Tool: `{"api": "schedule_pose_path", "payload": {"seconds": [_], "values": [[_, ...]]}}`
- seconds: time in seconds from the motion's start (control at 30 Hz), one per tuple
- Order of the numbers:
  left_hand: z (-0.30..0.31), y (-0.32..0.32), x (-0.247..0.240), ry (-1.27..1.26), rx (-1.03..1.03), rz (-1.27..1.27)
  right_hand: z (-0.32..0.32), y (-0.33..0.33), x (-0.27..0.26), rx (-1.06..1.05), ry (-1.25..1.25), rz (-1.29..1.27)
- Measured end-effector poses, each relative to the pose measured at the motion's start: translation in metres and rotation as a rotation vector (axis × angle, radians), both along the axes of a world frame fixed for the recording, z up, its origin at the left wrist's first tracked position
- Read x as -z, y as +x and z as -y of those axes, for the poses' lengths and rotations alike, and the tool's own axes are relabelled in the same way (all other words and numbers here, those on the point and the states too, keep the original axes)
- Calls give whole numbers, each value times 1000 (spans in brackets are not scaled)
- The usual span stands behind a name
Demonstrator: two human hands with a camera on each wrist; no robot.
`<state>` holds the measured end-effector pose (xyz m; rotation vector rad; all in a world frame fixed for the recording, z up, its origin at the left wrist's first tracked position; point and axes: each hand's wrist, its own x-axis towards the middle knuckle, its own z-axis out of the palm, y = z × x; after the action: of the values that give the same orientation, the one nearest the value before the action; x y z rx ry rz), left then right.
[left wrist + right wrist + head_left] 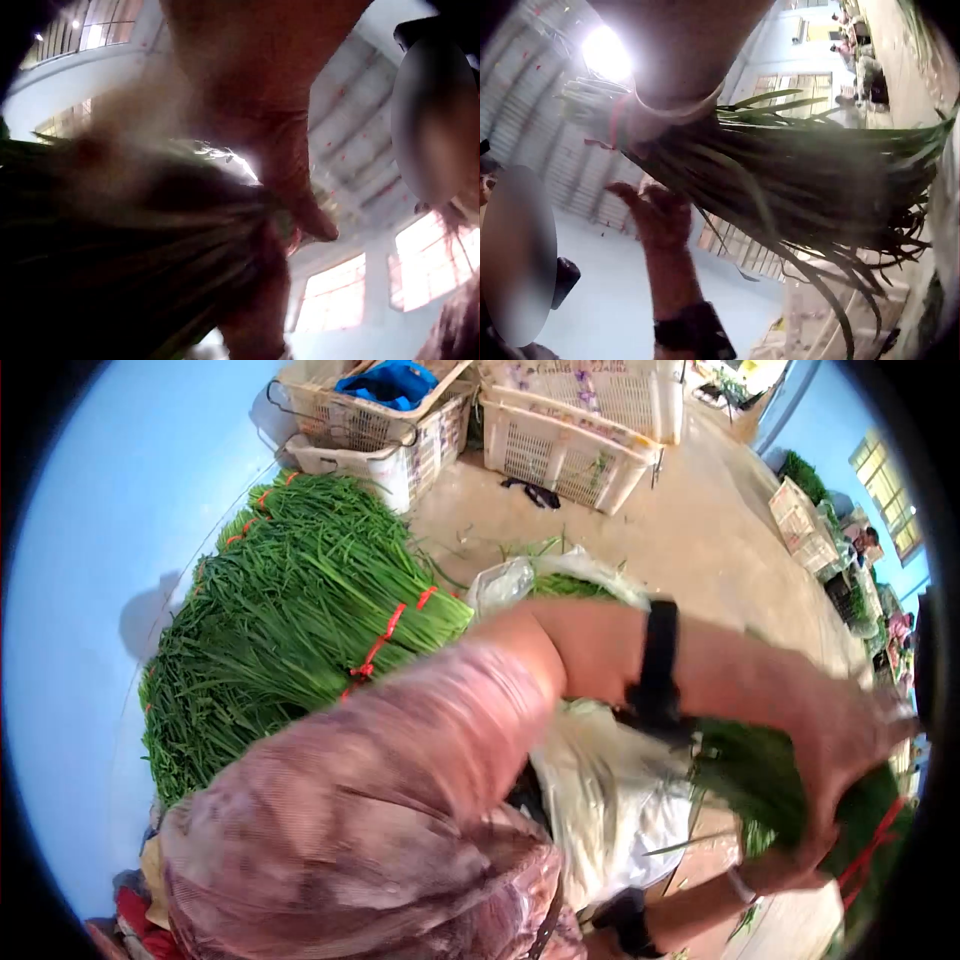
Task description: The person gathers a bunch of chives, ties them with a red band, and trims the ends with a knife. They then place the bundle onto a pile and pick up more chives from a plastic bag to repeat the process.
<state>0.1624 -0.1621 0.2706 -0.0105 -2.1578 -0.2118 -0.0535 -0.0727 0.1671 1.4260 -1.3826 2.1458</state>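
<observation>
A bundle of green chives point(725, 765) with a red tie is at the right of the head view. In the right wrist view the bundle point(802, 161) stretches sideways, its pale stem ends at left. My right hand point(649, 127), with a bracelet at its wrist, grips it by the red tie point(617, 120). My left hand point(850, 730) reaches across over the bundle, thumb spread away from the fingers. In the right wrist view the left hand point(664, 214) is close beside the stems. Motion blurs its fingers in the left wrist view.
A big heap of red-tied chives point(290, 590) lies against the blue wall. White plastic crates point(570, 455) stand behind it, one holding a blue cloth point(390, 382). Clear plastic sheeting point(610, 800) lies before me. More crates point(800, 525) and people are far right.
</observation>
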Motion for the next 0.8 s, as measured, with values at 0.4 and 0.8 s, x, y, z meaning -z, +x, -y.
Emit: {"api": "schedule_pose_path", "payload": {"seconds": [0.4,0.8], "values": [[-3,295,6,144,-463,64,70,308,-49,-1296,167,-61],[-216,450,-48,310,-1493,1068,105,196,42,-1070,815,91]]}}
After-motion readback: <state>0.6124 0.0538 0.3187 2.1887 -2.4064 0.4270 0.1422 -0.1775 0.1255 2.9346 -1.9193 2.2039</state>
